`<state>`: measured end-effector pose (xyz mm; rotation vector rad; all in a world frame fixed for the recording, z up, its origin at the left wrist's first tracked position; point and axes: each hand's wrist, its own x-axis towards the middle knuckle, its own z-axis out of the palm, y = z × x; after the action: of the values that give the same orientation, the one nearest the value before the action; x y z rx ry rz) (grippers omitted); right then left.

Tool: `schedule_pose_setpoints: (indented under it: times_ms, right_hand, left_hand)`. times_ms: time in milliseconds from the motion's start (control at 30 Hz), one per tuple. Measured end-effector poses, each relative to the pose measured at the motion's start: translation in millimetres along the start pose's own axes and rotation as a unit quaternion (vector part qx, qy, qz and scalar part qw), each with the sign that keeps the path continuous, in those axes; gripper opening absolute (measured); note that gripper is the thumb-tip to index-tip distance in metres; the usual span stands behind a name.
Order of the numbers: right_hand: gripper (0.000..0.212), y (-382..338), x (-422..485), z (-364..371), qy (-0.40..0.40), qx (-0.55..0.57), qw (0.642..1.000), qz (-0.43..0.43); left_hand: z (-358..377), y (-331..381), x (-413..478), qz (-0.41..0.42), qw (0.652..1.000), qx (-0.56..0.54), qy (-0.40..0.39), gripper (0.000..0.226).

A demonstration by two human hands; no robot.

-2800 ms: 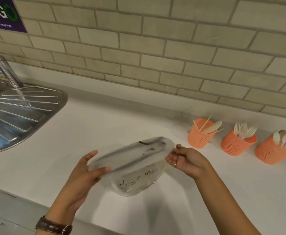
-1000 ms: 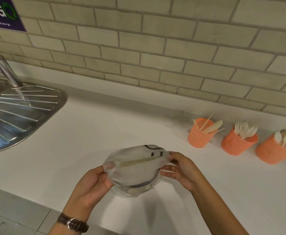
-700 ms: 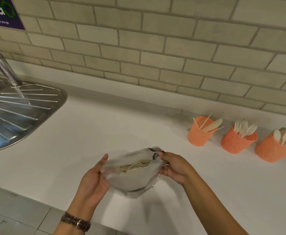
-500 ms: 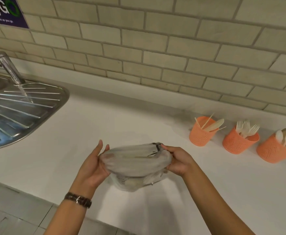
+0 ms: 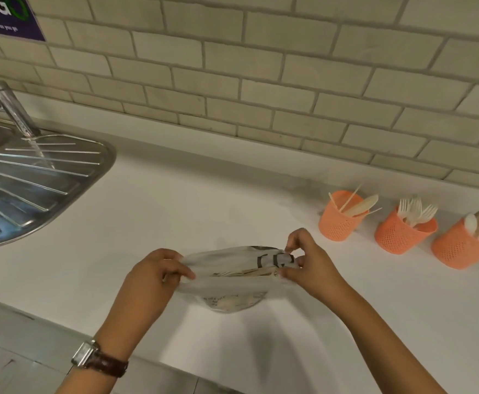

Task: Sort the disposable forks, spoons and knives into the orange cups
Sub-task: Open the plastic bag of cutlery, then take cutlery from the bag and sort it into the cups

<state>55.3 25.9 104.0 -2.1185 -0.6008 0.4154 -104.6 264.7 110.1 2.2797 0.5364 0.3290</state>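
A translucent plastic bag with pale cutlery showing inside hangs over the white counter. My left hand pinches its left rim and my right hand pinches its right rim, stretching the mouth. Three orange mesh cups stand at the right near the wall. The left cup holds knives and thin sticks. Forks fill the middle cup. The right cup holds spoons.
A steel sink drainboard and a tap are at the far left. A tiled wall runs behind the counter. The counter's front edge and floor tiles lie below my left wrist.
Both hands shifted from cupping the bag's sides to pinching its top rim, pulling the mouth out wide. The bag stayed over the same part of the counter.
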Motion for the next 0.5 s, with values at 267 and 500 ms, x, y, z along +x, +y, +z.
schedule_pose_setpoints:
  times_ms: [267,500]
  right_hand:
    - [0.061,-28.6,12.0,2.4,-0.024,-0.291,0.95,-0.111]
    - [0.078,-36.5,3.8,11.5,0.021,-0.406,0.902,-0.148]
  left_hand:
    - [-1.9,30.8,16.7,0.039,0.952,0.281,-0.118,0.076]
    - [5.9,52.8,-7.1,0.032,0.972,0.198,-0.122,0.105]
